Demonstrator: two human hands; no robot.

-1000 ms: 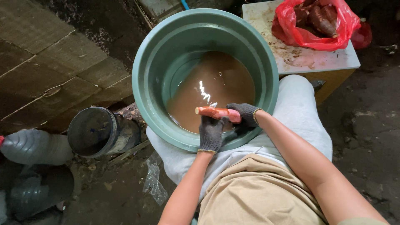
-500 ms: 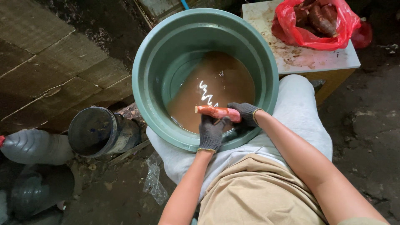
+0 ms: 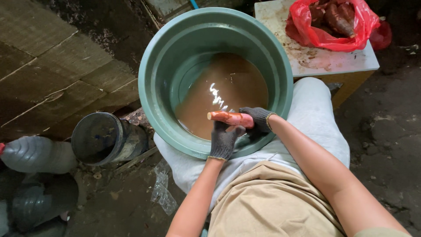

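A large green plastic tub (image 3: 153, 83) stands between my knees, partly filled with muddy brown water (image 3: 228, 94). Over its near rim I hold a reddish-orange root, like a sweet potato (image 3: 228, 118), lying sideways. My left hand (image 3: 223, 139), in a dark grey knit glove, grips it from below. My right hand (image 3: 258, 120), gloved the same way, clasps its right end. Both forearms are bare.
A white board (image 3: 324, 61) at the upper right carries a red plastic bag (image 3: 329, 26) with more brown roots. A dark round can (image 3: 103, 138) and grey plastic bottles (image 3: 35, 153) lie at the left on dirty ground. Flattened cardboard (image 3: 52, 74) covers the upper left.
The root and both hands stay in nearly the same place over the tub's near rim; only the glint on the water shifts slightly.
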